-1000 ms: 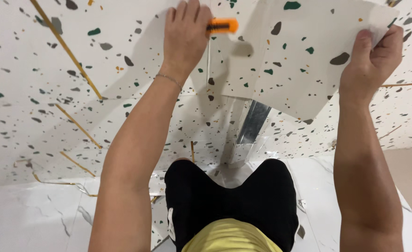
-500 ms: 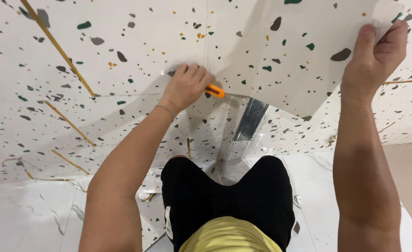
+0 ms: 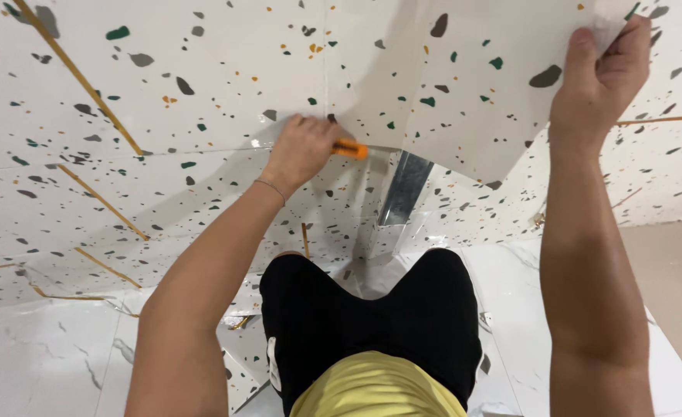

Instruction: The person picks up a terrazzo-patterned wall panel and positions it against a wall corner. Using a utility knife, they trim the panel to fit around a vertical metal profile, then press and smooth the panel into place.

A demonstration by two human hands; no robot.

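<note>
My left hand [image 3: 301,151] grips an orange utility knife [image 3: 350,149] whose tip lies against a white speckled sheet [image 3: 225,69] with green, grey and orange flecks and thin gold lines, spread on the floor. My right hand [image 3: 599,77] pinches the upper corner of a loose flap [image 3: 472,85] of that sheet and holds it lifted and pulled to the right. Under the flap's lower edge a shiny grey strip [image 3: 404,189] shows. The knife sits just left of the flap's lower corner.
My knees in black shorts [image 3: 372,316] and a yellow shirt [image 3: 375,386] fill the bottom centre. White marbled floor tiles [image 3: 40,363] lie at the lower left and right. A tan surface [image 3: 673,286] lies at the far right. Small sheet offcuts [image 3: 236,316] rest by my left knee.
My left hand with the knife has slid down the sheet toward me, from near the top edge to the flap's lower corner. The right hand has kept hold of the lifted flap.
</note>
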